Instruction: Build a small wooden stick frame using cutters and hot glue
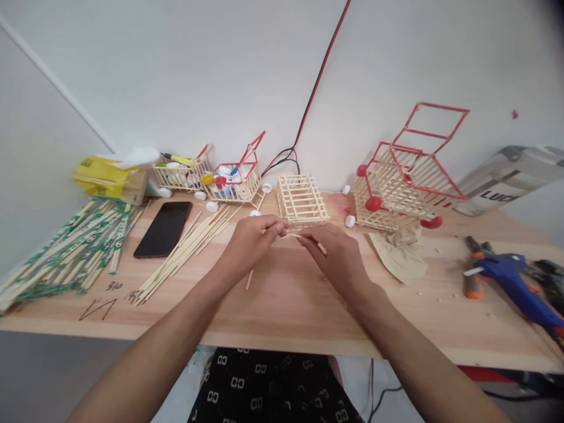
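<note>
My left hand (255,238) and my right hand (337,249) meet near the middle of the table, fingertips pinched at either end of a short, thin wooden stick (291,235). Just beyond them lies a small slatted frame of pale sticks (302,197), its near end close to my fingers. A loose stick (249,279) lies by my left wrist. To the left of that wrist is a spread bundle of bare wooden sticks (189,252).
Small stick carts (235,182) filled with bottle caps stand against the wall at left. A larger red-trimmed cart (405,170) stands at right, behind a blue glue gun (520,288). A phone (163,229) and packaged chopsticks (79,247) lie left.
</note>
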The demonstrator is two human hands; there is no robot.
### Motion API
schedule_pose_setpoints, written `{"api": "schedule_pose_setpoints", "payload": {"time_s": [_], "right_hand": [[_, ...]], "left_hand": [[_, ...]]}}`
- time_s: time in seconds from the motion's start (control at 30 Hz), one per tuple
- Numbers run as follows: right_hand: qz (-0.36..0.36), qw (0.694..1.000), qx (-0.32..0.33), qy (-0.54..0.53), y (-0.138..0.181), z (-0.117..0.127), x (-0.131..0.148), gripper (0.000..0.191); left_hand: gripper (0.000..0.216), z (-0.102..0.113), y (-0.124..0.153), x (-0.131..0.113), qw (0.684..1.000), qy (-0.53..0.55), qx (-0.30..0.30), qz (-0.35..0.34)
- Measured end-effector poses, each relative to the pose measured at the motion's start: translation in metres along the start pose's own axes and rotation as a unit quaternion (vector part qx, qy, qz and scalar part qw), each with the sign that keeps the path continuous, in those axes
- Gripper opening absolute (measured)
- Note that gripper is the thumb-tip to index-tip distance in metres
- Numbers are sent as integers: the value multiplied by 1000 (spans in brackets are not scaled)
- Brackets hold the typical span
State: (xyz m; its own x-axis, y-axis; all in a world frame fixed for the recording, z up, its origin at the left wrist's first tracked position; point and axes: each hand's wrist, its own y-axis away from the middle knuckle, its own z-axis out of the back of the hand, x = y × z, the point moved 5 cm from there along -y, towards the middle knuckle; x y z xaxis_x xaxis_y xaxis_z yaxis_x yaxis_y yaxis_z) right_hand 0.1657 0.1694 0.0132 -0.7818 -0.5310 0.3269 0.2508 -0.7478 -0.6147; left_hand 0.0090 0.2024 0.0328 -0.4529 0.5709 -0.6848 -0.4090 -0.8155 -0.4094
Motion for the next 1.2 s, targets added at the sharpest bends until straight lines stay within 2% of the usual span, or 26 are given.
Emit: {"api": "schedule_pose_setpoints", "payload": {"time_s": [0.13,0.27,0.4,0.67,0.93,1.2], "right_hand": [[-6,1000,2,-3,-1,0,0,13],[-7,1000,2,3,0,-1,1,13],[0,1000,-5,9,1,-2,2,13],[3,1000,-11,12,1,-3,2,15],[-12,1000,4,3,0,-1,0,13],[-9,1000,-1,9,0,-2,2,14]], "left_hand": [[14,-2,2,-5,995,-83,-21,-58],[11,-9,6,-11,969,-216,-27,-120],[17,-14,10,-14,947,-280,-34,-150],[20,-17,12,-15,935,-308,-56,-168],[17,-14,12,-15,942,-305,-53,-133],[19,-17,13,-19,933,-321,-40,-156]]}}
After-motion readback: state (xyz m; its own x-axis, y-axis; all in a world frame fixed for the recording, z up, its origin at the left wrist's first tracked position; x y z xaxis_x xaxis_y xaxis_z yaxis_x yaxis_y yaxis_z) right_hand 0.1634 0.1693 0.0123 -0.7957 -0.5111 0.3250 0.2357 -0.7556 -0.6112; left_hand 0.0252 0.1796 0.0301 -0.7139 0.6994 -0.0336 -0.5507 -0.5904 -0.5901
